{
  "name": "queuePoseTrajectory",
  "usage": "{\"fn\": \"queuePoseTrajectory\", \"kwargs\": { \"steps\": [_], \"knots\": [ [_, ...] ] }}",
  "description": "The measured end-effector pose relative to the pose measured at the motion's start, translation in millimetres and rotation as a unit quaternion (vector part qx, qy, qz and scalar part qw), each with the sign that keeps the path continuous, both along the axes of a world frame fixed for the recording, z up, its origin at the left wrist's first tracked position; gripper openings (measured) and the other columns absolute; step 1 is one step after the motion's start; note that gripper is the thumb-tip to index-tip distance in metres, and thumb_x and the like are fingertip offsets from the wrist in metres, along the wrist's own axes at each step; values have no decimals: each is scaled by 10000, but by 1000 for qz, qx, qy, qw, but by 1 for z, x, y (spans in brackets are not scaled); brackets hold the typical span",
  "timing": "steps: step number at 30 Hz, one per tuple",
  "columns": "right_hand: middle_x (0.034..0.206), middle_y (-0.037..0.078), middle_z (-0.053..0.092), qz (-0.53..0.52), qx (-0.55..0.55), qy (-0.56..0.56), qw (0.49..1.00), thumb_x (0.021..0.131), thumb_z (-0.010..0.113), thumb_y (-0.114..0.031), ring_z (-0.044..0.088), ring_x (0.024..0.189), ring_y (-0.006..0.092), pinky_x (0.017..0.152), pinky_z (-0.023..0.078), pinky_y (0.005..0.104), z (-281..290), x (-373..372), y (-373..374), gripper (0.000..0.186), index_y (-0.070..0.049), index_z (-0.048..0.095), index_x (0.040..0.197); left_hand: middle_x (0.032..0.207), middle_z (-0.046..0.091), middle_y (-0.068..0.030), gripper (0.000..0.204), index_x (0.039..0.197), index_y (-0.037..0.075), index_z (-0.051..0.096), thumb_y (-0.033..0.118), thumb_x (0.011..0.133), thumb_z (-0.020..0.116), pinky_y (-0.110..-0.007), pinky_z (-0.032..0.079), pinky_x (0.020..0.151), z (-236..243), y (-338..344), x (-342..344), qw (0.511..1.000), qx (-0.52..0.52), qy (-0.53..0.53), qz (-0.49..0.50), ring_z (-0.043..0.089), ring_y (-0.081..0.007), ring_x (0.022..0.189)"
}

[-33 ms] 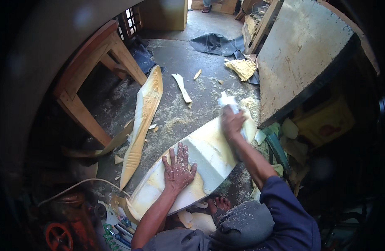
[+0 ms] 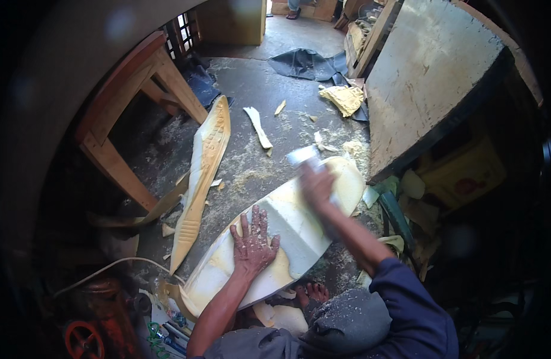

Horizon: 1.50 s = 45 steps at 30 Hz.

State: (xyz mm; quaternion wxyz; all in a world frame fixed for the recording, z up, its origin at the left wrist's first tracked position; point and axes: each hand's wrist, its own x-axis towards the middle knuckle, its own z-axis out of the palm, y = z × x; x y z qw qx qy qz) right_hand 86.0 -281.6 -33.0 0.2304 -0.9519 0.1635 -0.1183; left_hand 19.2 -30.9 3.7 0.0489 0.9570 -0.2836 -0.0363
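Observation:
A long, rounded slab of pale foam [image 2: 299, 234], cream and white with a greyish band across its middle, lies slantwise in front of me. My left hand [image 2: 254, 244] presses flat on its near half, fingers spread and dusted with crumbs. Over the far part, my right hand [image 2: 316, 182] is closed round a blurred, flat, shiny tool [image 2: 303, 155], whose exact kind I cannot make out. Its pale end sticks out past the foam's far-left edge. Whether its underside touches the foam is hidden by the hand.
Carved foam strip [image 2: 202, 179] lies left, beside a wooden stool frame [image 2: 116, 113]. Foam scraps [image 2: 258, 127] and shavings litter the floor. A large worn board [image 2: 434, 78] leans at the right. A yellow foam chunk [image 2: 344, 100] and dark sheet [image 2: 308, 63] lie farther off.
My right hand and the tool have swept left across the far part of the foam, uncovering its rounded end. My left hand stays in place on the foam.

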Motion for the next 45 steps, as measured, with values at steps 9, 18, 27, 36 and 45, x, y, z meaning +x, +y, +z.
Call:
{"fn": "queuePoseTrajectory", "kwargs": {
  "steps": [9,18,27,36,45],
  "knots": [
    [1035,162,675,-200,292,-53,934,1070,535,-295,614,954,379,829,481,553,16,1,-32,331,-59,630,1282,1760,182,-157,834,1650,54,332,577,1016,473,-725,222,1176,-3,-1,4,1000,-2,5,-2,275,-454,1537],
    [1161,322,634,-107,27,-100,989,985,612,-320,548,1159,522,949,408,691,-2,-14,-44,438,-73,627,1346,1756,199,-156,846,1649,70,346,597,1001,482,-696,210,1187,-2,1,6,999,-7,-31,-16,288,-439,1527],
    [1382,222,629,26,-110,-38,993,1022,559,-199,512,1231,459,973,398,683,-9,-43,-37,360,-172,652,1369,1742,244,-156,822,1620,48,394,580,1003,503,-706,271,1157,4,-3,12,999,20,26,-14,335,-436,1496],
    [1389,178,621,73,-202,-14,977,1001,581,-244,524,1182,500,966,424,649,-6,-64,-21,401,-194,641,1394,1743,237,-158,835,1627,48,376,592,1002,483,-720,248,1164,0,1,6,999,-29,-4,-29,308,-434,1512],
    [1356,51,628,184,-128,-116,968,912,660,-194,531,1160,419,877,421,574,38,-53,40,426,-172,660,1338,1750,220,-155,831,1633,55,369,597,1011,469,-722,211,1193,4,-3,10,999,38,20,-20,299,-446,1532]
  ]
}}
